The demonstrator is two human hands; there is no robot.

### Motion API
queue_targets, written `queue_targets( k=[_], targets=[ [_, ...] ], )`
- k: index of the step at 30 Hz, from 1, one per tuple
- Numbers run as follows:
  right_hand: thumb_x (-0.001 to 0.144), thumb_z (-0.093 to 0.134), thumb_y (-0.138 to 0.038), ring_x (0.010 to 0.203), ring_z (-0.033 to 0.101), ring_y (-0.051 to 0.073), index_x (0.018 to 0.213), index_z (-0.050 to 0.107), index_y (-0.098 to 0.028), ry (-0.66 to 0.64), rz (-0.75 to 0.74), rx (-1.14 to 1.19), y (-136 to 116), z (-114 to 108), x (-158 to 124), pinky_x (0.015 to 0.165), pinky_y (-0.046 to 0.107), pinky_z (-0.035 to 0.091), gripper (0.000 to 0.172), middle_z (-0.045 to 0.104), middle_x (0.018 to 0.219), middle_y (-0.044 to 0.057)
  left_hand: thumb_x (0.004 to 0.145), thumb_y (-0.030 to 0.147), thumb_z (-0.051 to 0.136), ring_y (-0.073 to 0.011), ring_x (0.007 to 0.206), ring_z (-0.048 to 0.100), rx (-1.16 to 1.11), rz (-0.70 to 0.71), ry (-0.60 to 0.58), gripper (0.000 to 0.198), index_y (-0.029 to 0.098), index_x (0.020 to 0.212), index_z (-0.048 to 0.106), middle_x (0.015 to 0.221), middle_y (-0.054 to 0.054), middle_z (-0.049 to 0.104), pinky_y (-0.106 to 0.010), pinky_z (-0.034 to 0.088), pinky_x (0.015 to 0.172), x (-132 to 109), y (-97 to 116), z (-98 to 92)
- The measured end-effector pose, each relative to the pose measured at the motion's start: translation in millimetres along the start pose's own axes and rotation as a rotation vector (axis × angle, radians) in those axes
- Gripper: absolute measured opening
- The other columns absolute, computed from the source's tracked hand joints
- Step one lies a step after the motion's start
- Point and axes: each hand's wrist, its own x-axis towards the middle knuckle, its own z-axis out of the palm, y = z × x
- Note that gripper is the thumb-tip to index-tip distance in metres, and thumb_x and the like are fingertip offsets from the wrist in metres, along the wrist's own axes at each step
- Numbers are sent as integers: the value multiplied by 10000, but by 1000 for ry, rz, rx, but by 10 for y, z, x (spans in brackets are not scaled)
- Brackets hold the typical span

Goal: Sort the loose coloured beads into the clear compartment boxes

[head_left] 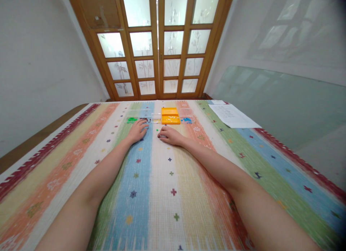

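Two hands (138, 131) (171, 135), striped cloth (161, 193), glazed doors (161, 51)

pale daylight comes through the frosted panes (141, 43) of the door (159, 45), strongest in the upper rows, where the etched patterns nearly wash out. the worktop (162, 207) is softly, evenly lit, with a dim shadow beneath the right forearm (213, 164). reflections glare on the right wall (319, 45). the wide lens distorts the edges (the door flares toward the top), and the upper right corner darkens. the green pieces (132, 119) and the paper's (229, 115) print look soft.
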Motion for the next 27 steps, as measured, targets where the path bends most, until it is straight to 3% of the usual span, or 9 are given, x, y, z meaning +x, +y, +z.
queue_targets(
  k=[4, 9, 14, 19, 27],
  targets=[
    [1002, 617, -239, 1016, 628, 235, 1060, 800, -239, 28, 21, 9, 32, 9, -5, 935, 370, 497, 192, 694, 1061, 85, 983, 295, 542, -284, 1414, 491, -40, 76, -41, 316, 239, 1202, 762, 1417, -80, 663, -557, 367, 1244, 25, 199, -24],
    [982, 614, -194, 984, 640, 238, 1031, 795, -207, 134, 162, -34, 165, 13, -34, 897, 362, 498, 188, 727, 1009, 87, 1001, 354, 565, -246, 1074, 671, -116, 131, -184, 271, 239, 1124, 776, 1101, -68, 764, -425, 517, 1025, 40, 546, -73],
    [981, 614, -202, 1111, 643, 261, 1130, 790, -204, 188, 206, -55, 250, 8, -60, 998, 421, 501, 230, 731, 1136, 118, 964, 340, 619, -226, 951, 677, -120, 179, -245, 202, 244, 1056, 770, 988, -51, 725, -352, 533, 872, 34, 800, -62],
    [1003, 606, -246, 1295, 598, 268, 1249, 763, -255, 94, 32, -32, 235, 73, -35, 1138, 475, 453, 292, 688, 1359, 100, 976, 271, 569, -226, 969, 666, -105, 211, -224, 185, 231, 997, 748, 995, -54, 712, -345, 518, 877, 40, 826, -32],
    [1032, 546, -252, 1272, 629, 262, 1237, 778, -244, 81, -4, -40, 285, 138, -14, 1144, 485, 458, 310, 718, 1326, 106, 949, 261, 599, -229, 938, 660, -113, 139, -202, 150, 217, 996, 735, 971, -59, 710, -352, 525, 864, 37, 758, -27]
  ],
)
